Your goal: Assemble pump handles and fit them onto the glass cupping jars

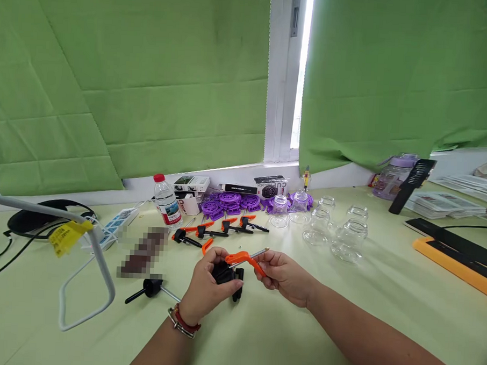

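My left hand [202,285] is wrapped round a black part [223,276] with a thin metal rod [260,253] coming out of it. An orange curved crank arm [243,257] lies along the rod, and my right hand [283,273] pinches its far end between thumb and fingers. Close to my left fingertips is a black handle piece [237,290], partly hidden. Behind my left hand an orange hooked piece [207,246] shows. To the left lies a black knob [153,287] with a handle and a metal rod.
Several black and orange crank assemblies [225,228] line up behind my hands. Purple plastic parts [230,199] and boxes [192,184] stand farther back. Clear jars [349,241] stand right. Left are a water bottle [168,203], power strip [120,225] and grey metal frame [106,273].
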{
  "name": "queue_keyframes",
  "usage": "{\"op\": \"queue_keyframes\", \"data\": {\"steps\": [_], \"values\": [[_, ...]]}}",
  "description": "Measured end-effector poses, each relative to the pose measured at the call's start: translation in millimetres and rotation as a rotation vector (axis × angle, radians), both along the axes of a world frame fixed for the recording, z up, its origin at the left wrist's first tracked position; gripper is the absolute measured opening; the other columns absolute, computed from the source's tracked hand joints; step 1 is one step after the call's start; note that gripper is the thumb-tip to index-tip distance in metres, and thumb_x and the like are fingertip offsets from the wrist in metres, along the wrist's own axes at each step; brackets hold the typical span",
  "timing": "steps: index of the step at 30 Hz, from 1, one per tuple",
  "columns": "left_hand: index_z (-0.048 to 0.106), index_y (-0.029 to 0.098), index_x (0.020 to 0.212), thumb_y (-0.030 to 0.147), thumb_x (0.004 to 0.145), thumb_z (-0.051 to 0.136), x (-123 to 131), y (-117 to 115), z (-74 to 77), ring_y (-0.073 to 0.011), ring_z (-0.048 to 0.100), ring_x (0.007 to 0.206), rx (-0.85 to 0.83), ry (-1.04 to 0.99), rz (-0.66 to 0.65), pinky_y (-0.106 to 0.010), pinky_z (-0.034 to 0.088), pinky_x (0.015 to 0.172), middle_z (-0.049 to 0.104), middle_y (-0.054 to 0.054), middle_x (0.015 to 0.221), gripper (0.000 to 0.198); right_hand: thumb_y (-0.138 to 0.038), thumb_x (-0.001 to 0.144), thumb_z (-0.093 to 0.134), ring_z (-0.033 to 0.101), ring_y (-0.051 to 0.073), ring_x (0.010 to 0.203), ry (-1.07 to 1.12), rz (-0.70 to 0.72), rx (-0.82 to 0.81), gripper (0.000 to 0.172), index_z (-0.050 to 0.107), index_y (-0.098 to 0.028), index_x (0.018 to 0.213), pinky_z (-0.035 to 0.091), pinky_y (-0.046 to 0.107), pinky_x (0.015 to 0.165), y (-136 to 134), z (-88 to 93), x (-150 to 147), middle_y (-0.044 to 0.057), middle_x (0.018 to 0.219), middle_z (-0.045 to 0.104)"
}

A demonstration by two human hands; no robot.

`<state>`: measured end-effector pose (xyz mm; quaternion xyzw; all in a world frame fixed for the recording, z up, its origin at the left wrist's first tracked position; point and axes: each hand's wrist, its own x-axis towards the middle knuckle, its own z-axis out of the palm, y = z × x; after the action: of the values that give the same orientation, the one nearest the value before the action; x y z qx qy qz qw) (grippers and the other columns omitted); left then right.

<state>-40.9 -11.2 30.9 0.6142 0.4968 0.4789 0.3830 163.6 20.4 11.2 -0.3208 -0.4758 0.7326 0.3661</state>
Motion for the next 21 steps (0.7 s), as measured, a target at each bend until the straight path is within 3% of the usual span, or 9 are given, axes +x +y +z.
{"op": "queue_keyframes", "data": {"steps": [7, 13, 21], "values": [[0.058, 0.018, 0.078, 0.02, 0.059, 0.077, 1, -3, 6.2, -0.0119, 0.048, 0.061, -0.015, -0.015, -0.119, -0.023, 0.04, 0.057, 0.056, 0.002, 0.069, 0.027, -0.042, 0.067, 0.078, 0.042, 0.007, 0.052, 0.06, 0.049, -0.012, 0.036, 0.063, -0.018, 0.089, 0.025, 0.025, 0.054, -2, -7.5, -4, -0.001, 0.065, 0.059], [0.051, 0.02, 0.081, 0.025, 0.067, 0.073, 4, -8, 5.1, -0.0101, 0.048, 0.053, -0.199, -0.167, -0.339, -0.023, 0.039, 0.053, 0.056, 0.002, 0.067, 0.027, -0.042, 0.064, 0.081, 0.042, 0.008, 0.052, 0.037, 0.044, -0.016, 0.038, 0.067, -0.017, 0.089, 0.027, 0.026, 0.055, -3, -13.5, -6, 0.0, 0.065, 0.06], [0.052, 0.019, 0.081, 0.021, 0.054, 0.08, -3, -7, 6.8, -0.0087, 0.041, 0.058, -0.088, -0.026, -0.314, -0.02, 0.034, 0.052, 0.049, 0.004, 0.069, 0.039, -0.04, 0.065, 0.08, 0.042, 0.009, 0.055, 0.056, 0.036, 0.033, 0.03, 0.071, -0.017, 0.082, 0.029, 0.027, 0.058, -4, -10.9, -9, 0.0, 0.063, 0.058]]}}
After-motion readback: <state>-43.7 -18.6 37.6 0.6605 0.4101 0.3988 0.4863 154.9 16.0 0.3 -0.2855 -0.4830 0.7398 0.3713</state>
